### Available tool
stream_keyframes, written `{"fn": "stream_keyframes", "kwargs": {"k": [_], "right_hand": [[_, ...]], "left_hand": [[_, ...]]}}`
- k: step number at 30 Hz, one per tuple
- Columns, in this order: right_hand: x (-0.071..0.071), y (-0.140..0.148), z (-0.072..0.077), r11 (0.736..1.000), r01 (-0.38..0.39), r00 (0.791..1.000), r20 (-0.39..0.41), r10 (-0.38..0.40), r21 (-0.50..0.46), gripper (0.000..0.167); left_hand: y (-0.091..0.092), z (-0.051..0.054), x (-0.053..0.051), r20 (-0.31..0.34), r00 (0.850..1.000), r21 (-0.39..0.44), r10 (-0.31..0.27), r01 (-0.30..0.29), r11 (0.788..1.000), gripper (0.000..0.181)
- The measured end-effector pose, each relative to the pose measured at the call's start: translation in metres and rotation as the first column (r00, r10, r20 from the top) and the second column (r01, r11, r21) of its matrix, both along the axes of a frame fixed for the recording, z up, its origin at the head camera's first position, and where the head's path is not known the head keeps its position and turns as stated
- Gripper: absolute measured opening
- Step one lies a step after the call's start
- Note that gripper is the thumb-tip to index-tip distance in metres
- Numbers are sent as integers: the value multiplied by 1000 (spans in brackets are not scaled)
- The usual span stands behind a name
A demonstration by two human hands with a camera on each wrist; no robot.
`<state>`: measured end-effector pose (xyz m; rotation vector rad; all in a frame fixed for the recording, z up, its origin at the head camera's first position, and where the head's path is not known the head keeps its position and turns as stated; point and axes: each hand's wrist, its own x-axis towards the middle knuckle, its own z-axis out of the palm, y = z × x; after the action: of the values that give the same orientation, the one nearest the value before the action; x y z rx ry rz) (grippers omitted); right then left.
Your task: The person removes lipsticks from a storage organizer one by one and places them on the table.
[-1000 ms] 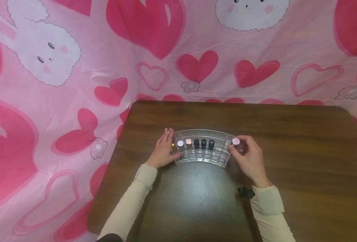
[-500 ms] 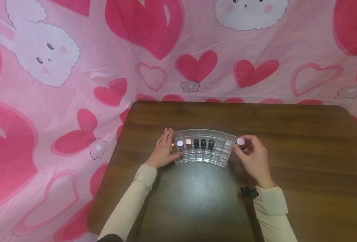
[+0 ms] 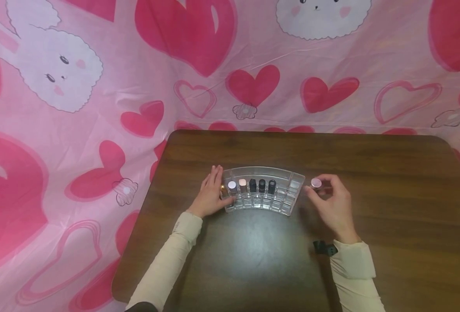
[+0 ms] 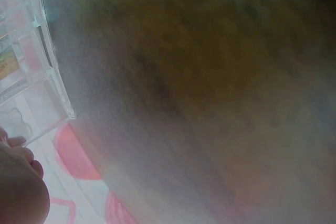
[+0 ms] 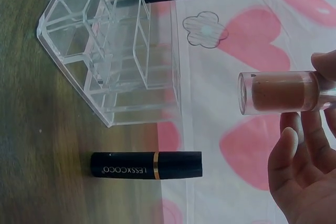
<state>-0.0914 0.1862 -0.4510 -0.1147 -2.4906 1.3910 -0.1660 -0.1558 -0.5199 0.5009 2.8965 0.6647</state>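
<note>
A clear, curved, tiered lipstick organizer stands mid-table. My left hand holds its left end, thumb over the front tier and fingers along the side; in the left wrist view that hand shows only partly. Off the organizer's right end, my right hand pinches a lip gloss tube with a pale pink cap. The right wrist view shows the tube's clear end and brownish-pink filling, apart from the organizer. A black lipstick with a gold band stands beside the organizer, not distinguishable in the head view.
Several lipsticks stand in the organizer's row: a gold one by my left hand, a white-topped one, a peach-topped one and black ones. A pink heart-print cloth hangs behind the brown table.
My right hand has moved right with the lip gloss tube, from over the organizer's right end to a spot beyond it. The left hand and the organizer have not moved.
</note>
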Motion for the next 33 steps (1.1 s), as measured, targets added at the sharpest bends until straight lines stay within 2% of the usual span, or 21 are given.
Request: {"fn": "stream_keyframes", "kwargs": {"k": [11,18,28,33], "right_hand": [[1,7,-2,999,42,999,7,-42,1,37],[2,12,-2,998,60,996,73,-59,-21,37],[2,21,-9,989,142,988,72,-140,-31,35],[3,26,-9,987,159,981,118,-154,-38,38]], "left_hand": [[-1,-2,-1,-11,1000,-7,-2,2,1000,107],[-1,-1,0,-11,1000,3,-8,8,1000,107],[-1,-1,-1,-8,1000,4,-6,6,1000,107],[-1,-1,-1,-10,1000,5,-6,6,1000,107]]}}
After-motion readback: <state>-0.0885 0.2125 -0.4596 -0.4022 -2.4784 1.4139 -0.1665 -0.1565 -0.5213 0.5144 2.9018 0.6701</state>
